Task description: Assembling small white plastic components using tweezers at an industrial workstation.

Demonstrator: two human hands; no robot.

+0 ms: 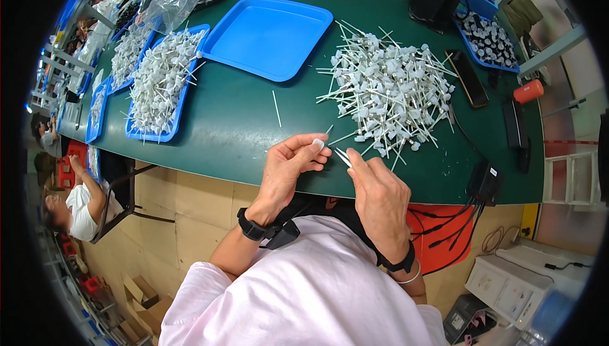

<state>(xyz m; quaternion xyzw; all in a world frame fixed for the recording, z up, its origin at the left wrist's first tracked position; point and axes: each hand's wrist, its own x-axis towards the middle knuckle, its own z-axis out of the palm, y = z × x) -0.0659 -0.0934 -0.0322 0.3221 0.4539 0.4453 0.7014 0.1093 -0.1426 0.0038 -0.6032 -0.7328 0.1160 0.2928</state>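
Over the table's near edge, my left hand [287,163] pinches a small white part [318,144] between thumb and fingertips. A thin pale stick shows just beyond these fingertips; I cannot tell if it is joined to the part. My right hand [380,192] is closed on tweezers [342,157], their pale tips pointing at the left fingertips, a little apart from the part. Past both hands lies a large loose heap of white parts on thin sticks [390,89]. One single stick [277,109] lies on the green tabletop [235,117] to the left.
A shallow blue tray [269,35] lies at the far middle. Leftward, blue trays hold piled white stick parts [158,83]. To the right are a phone [466,78], a blue bin of dark-and-white pieces [488,38], and a black cable box [485,181]. Another person [85,203] sits at left.
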